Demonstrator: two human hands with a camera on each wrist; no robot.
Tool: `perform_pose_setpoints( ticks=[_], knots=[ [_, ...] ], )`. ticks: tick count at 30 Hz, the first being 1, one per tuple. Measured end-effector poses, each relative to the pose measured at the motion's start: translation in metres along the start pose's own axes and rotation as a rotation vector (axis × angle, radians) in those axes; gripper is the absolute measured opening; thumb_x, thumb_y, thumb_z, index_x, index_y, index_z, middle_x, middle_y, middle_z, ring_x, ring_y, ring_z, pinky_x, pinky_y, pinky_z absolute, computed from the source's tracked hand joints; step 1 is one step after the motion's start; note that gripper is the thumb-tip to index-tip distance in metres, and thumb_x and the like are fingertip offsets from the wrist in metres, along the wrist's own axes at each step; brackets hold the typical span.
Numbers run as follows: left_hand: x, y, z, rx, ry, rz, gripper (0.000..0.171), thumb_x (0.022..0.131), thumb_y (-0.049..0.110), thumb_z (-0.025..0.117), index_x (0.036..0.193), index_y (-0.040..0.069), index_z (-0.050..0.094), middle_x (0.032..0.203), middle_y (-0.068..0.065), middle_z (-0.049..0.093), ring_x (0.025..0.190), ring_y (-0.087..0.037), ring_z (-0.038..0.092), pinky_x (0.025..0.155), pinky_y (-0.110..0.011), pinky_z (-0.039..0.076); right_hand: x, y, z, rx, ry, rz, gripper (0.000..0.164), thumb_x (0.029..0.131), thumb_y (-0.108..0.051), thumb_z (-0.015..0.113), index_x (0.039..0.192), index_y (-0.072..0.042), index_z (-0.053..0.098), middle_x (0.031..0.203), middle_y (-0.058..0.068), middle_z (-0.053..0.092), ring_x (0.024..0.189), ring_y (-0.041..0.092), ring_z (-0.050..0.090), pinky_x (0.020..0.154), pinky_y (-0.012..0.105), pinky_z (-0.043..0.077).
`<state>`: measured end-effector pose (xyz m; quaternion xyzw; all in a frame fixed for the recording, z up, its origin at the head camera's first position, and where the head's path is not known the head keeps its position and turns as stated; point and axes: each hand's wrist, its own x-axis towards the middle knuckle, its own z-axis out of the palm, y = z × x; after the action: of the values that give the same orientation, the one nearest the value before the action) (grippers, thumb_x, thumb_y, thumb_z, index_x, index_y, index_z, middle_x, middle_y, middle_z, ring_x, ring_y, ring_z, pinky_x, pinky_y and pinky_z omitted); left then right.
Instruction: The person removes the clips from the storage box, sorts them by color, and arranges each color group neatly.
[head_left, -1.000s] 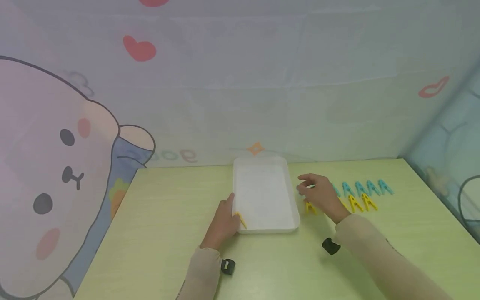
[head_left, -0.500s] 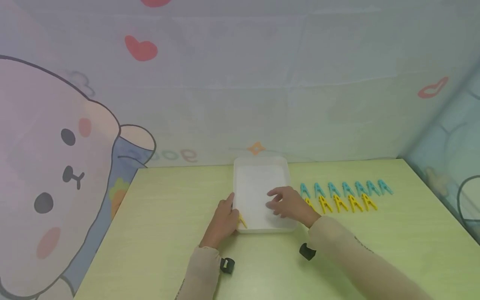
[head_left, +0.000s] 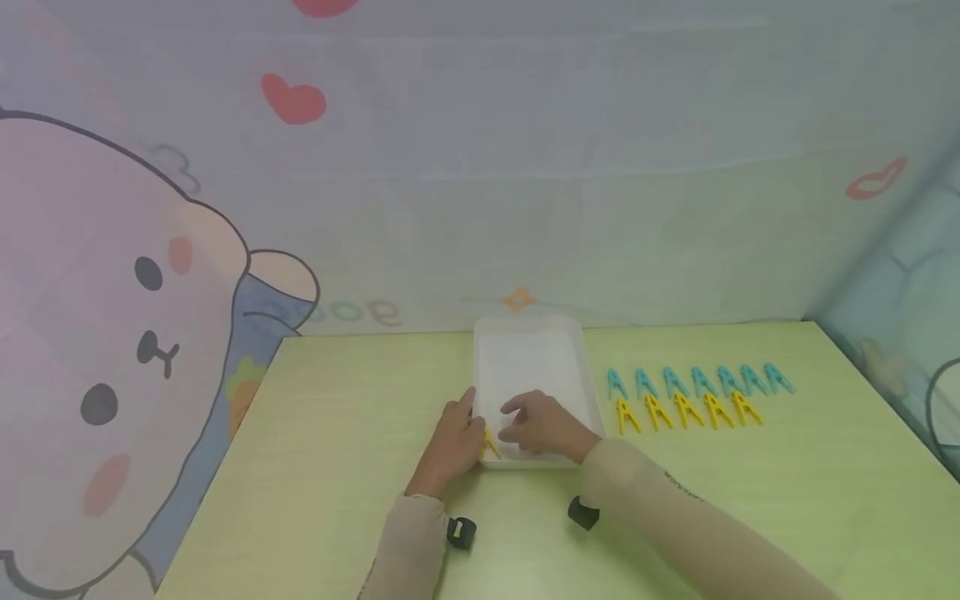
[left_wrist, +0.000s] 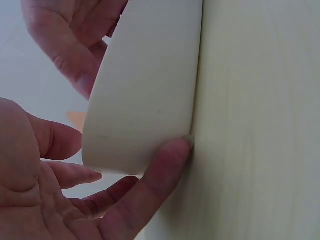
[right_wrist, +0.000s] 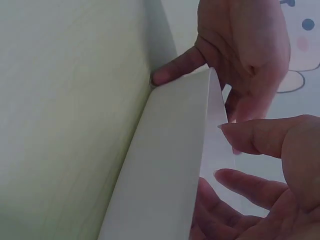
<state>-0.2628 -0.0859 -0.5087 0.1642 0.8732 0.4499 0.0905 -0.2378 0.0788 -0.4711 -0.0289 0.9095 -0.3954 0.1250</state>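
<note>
A white rectangular tray [head_left: 531, 354] lies on the table. My left hand [head_left: 450, 442] holds its near left corner, thumb by the rim; in the left wrist view, fingers [left_wrist: 167, 162] touch the tray's outer wall [left_wrist: 145, 90]. Inside that corner lies a yellow clothespin [head_left: 491, 446], partly covered by the left thumb. My right hand [head_left: 546, 427] is over the near part of the tray, just right of this clothespin. Its thumb and forefinger stand apart in the right wrist view, with nothing seen between them.
Right of the tray, several blue clothespins [head_left: 672, 381] lie in a row, with a row of yellow clothespins [head_left: 687, 411] in front. A printed cloth [head_left: 525, 167] hangs behind the light wooden table [head_left: 345, 417].
My right hand has moved left from above the clothespin rows into the tray area, close to the left hand. The left hand still holds the tray corner.
</note>
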Motion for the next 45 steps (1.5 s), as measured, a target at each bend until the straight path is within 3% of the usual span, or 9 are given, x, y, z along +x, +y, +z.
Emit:
perform_pose_setpoints(
  ticks=[6, 12, 16, 23, 29, 36, 40, 45],
  knots=[
    [0.000, 0.003, 0.000, 0.002, -0.009, 0.005, 0.057, 0.091, 0.018, 0.035, 0.143, 0.001, 0.021, 0.128, -0.022, 0.037, 0.110, -0.028, 0.041, 0.095, -0.047, 0.031, 0.006, -0.002, 0.014, -0.160, 0.005, -0.068, 0.046, 0.076, -0.026, 0.068, 0.115, -0.003, 0.059, 0.101, 0.007, 0.061, 0.089, 0.019, 0.057, 0.078, 0.035, 0.045],
    [-0.001, 0.003, 0.000, 0.016, -0.009, -0.004, 0.057, 0.091, 0.016, 0.036, 0.143, 0.003, 0.021, 0.126, -0.021, 0.038, 0.107, -0.027, 0.041, 0.092, -0.044, 0.034, 0.011, -0.005, 0.027, -0.183, 0.012, -0.105, 0.049, 0.075, -0.031, 0.069, 0.114, -0.003, 0.060, 0.111, 0.008, 0.060, 0.105, 0.025, 0.053, 0.087, 0.038, 0.041],
    [-0.001, 0.002, 0.000, 0.020, -0.006, 0.003, 0.057, 0.090, 0.014, 0.038, 0.143, 0.000, 0.020, 0.127, -0.023, 0.036, 0.110, -0.029, 0.041, 0.093, -0.045, 0.034, 0.014, -0.011, 0.034, -0.219, 0.030, -0.125, 0.044, 0.075, -0.026, 0.067, 0.111, -0.003, 0.062, 0.110, 0.008, 0.060, 0.107, 0.026, 0.052, 0.089, 0.038, 0.040],
    [-0.002, 0.001, 0.001, 0.041, 0.016, 0.007, 0.057, 0.091, 0.013, 0.039, 0.143, 0.001, 0.021, 0.123, -0.021, 0.039, 0.100, -0.026, 0.043, 0.086, -0.041, 0.037, 0.014, -0.018, 0.040, -0.246, 0.093, -0.096, 0.041, 0.071, -0.020, 0.067, 0.107, -0.001, 0.062, 0.104, 0.009, 0.062, 0.098, 0.026, 0.056, 0.083, 0.038, 0.043],
    [-0.002, 0.001, 0.002, 0.042, 0.016, 0.022, 0.055, 0.092, 0.013, 0.038, 0.143, 0.000, 0.021, 0.123, -0.022, 0.039, 0.106, -0.028, 0.042, 0.091, -0.044, 0.035, 0.015, -0.016, 0.042, -0.277, 0.126, -0.095, 0.038, 0.071, -0.021, 0.066, 0.103, -0.001, 0.064, 0.100, 0.010, 0.062, 0.093, 0.026, 0.057, 0.078, 0.039, 0.045],
    [0.001, 0.001, 0.004, 0.054, 0.021, 0.027, 0.058, 0.087, 0.007, 0.037, 0.142, 0.000, 0.022, 0.125, -0.022, 0.039, 0.108, -0.028, 0.043, 0.094, -0.044, 0.034, 0.017, -0.008, 0.037, -0.168, 0.096, -0.032, 0.049, 0.068, -0.026, 0.069, 0.111, -0.004, 0.060, 0.112, 0.009, 0.058, 0.099, 0.026, 0.054, 0.083, 0.039, 0.043],
    [0.002, 0.001, 0.004, 0.054, 0.019, 0.012, 0.060, 0.085, 0.005, 0.038, 0.142, 0.000, 0.022, 0.124, -0.022, 0.039, 0.103, -0.027, 0.045, 0.091, -0.043, 0.036, 0.021, 0.003, 0.032, -0.082, 0.066, 0.010, 0.046, 0.067, -0.019, 0.065, 0.111, -0.008, 0.061, 0.116, 0.008, 0.056, 0.092, 0.021, 0.053, 0.080, 0.038, 0.043],
    [0.003, 0.000, 0.005, 0.062, 0.018, -0.001, 0.059, 0.086, 0.006, 0.039, 0.142, 0.000, 0.022, 0.123, -0.021, 0.039, 0.102, -0.026, 0.045, 0.089, -0.043, 0.038, 0.025, 0.020, 0.021, 0.073, 0.021, 0.019, 0.046, 0.068, -0.015, 0.062, 0.114, -0.009, 0.060, 0.091, 0.004, 0.064, 0.071, 0.016, 0.057, 0.065, 0.033, 0.047]
  ],
)
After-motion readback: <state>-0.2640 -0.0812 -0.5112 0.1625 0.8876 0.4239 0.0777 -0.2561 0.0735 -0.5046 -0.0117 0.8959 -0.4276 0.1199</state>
